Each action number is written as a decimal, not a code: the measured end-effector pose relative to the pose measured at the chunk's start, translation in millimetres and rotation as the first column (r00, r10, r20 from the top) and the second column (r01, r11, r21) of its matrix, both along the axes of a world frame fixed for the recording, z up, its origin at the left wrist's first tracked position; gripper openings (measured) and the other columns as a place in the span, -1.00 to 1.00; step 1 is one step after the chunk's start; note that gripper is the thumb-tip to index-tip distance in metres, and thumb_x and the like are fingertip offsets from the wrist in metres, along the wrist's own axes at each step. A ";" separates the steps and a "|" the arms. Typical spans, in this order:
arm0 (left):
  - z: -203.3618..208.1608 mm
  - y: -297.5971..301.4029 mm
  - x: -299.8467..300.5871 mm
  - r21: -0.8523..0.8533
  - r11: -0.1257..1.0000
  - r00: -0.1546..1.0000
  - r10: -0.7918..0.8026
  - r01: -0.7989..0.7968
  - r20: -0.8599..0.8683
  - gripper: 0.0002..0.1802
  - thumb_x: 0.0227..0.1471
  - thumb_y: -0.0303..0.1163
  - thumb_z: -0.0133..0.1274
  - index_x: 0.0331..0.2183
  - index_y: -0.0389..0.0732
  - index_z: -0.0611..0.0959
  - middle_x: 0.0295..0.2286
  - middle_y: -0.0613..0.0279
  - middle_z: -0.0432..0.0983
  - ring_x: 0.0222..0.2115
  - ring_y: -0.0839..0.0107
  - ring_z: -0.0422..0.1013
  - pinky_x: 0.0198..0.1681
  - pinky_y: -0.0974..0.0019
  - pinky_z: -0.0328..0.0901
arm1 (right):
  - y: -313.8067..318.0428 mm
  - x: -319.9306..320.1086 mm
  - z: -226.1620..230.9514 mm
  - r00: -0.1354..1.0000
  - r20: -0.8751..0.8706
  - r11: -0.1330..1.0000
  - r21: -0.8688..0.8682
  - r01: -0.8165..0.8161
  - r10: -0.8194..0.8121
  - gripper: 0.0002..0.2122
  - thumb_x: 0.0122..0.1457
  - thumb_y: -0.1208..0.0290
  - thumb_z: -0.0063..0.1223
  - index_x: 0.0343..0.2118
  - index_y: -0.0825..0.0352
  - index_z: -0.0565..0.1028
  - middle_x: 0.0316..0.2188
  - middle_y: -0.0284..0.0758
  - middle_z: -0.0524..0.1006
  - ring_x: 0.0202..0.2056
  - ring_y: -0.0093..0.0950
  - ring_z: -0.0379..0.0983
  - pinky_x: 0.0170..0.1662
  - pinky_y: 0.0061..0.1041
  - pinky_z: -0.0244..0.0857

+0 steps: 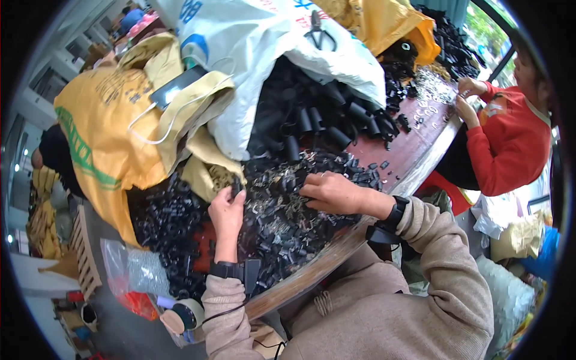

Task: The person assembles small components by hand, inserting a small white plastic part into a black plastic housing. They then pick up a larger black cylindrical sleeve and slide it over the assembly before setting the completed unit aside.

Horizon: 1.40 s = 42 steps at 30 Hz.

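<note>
A black part (pixel 236 186) was pinched in the fingertips of the left hand (pixel 226 212), long axis seemingly pointing away; metal pieces (pixel 292 207) were scattered beside the right hand (pixel 332 192), its curled fingers' hold unclear.

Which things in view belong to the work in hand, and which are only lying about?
Seem to belong:
small dark piece, in the left hand
heaped black parts and small metal pieces, by the right hand

Seem only lying about:
phone
black scissors on the white sack
clear plastic bag
</note>
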<state>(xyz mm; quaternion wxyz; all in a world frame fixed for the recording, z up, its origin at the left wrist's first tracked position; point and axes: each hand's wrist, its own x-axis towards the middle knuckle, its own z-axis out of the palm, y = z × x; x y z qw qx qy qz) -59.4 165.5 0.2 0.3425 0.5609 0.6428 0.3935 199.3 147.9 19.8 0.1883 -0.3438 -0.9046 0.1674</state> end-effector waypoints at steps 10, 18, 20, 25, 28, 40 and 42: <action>1.2 -2.1 3.5 0.099 0.995 0.923 0.022 0.018 -0.385 -0.66 -0.22 -0.44 0.09 -0.34 -0.43 0.46 -0.59 0.05 0.47 -0.59 0.47 0.37 -0.47 0.42 0.26 | -12.9 28.6 -6.8 0.995 -0.101 0.997 -0.080 -0.021 0.013 -0.81 -0.14 0.38 0.02 -0.47 0.32 0.32 -0.51 -0.23 0.33 -0.48 -0.23 0.36 -0.44 -0.29 0.25; -2.7 18.2 -23.4 -0.219 0.975 0.992 -0.058 0.033 -0.111 -0.54 -0.25 -0.52 0.09 -0.21 -0.44 0.38 -0.53 0.14 0.47 -0.56 0.43 0.38 -0.44 0.42 0.27 | -18.0 48.9 -12.4 0.993 -0.110 0.990 -0.126 -0.057 0.043 -0.76 -0.07 0.34 -0.03 -0.35 0.34 0.32 -0.50 -0.24 0.31 -0.50 -0.25 0.32 -0.41 -0.32 0.20; 1.1 21.3 -23.2 -0.295 0.954 0.995 -0.077 0.055 -0.063 -0.53 -0.25 -0.54 0.09 -0.21 -0.44 0.36 -0.51 0.20 0.45 -0.56 0.48 0.35 -0.46 0.45 0.27 | -18.7 52.6 -15.8 0.990 -0.134 0.989 -0.130 -0.069 0.052 -0.76 -0.06 0.34 -0.04 -0.35 0.34 0.32 -0.50 -0.24 0.31 -0.50 -0.25 0.32 -0.41 -0.33 0.20; 8.3 13.5 -10.0 -0.349 0.937 1.000 0.010 -0.008 0.002 -0.56 -0.24 -0.55 0.08 -0.22 -0.42 0.36 -0.50 0.22 0.42 -0.58 0.51 0.33 -0.49 0.49 0.25 | -20.1 59.8 -20.8 0.982 -0.179 0.988 -0.135 -0.081 0.056 -0.76 -0.06 0.34 -0.04 -0.35 0.35 0.31 -0.49 -0.23 0.31 -0.48 -0.24 0.32 -0.41 -0.31 0.20; 9.7 2.4 -8.3 -0.306 0.950 0.989 0.105 -0.070 0.100 -0.61 -0.20 -0.53 0.07 -0.25 -0.40 0.37 -0.50 0.24 0.41 -0.59 0.54 0.33 -0.52 0.52 0.24 | -21.3 64.5 -14.7 0.971 -0.234 0.986 -0.144 -0.080 0.045 -0.81 -0.10 0.36 -0.02 -0.45 0.33 0.31 -0.50 -0.23 0.34 -0.46 -0.23 0.35 -0.43 -0.28 0.24; 37.8 -105.5 40.8 -0.252 0.851 0.452 0.020 0.461 0.892 -0.56 -0.17 -0.37 0.05 -0.20 -0.30 0.32 -0.38 0.12 0.38 -0.51 0.42 0.33 -0.49 0.39 0.27 | -43.5 27.9 4.3 0.763 -0.637 0.876 -0.303 -0.376 0.107 -0.69 0.01 0.35 -0.07 -0.18 0.35 0.27 -0.43 -0.20 0.36 -0.45 -0.23 0.37 -0.42 -0.37 0.24; 35.1 -116.1 48.5 -0.240 0.827 0.364 0.046 0.509 0.930 -0.54 -0.18 -0.34 0.06 -0.20 -0.28 0.31 -0.39 0.14 0.37 -0.52 0.42 0.31 -0.49 0.40 0.26 | -50.5 13.7 0.7 0.741 -0.662 0.852 -0.322 -0.413 0.109 -0.68 0.02 0.35 -0.07 -0.16 0.35 0.26 -0.44 -0.20 0.36 -0.45 -0.26 0.37 -0.42 -0.40 0.24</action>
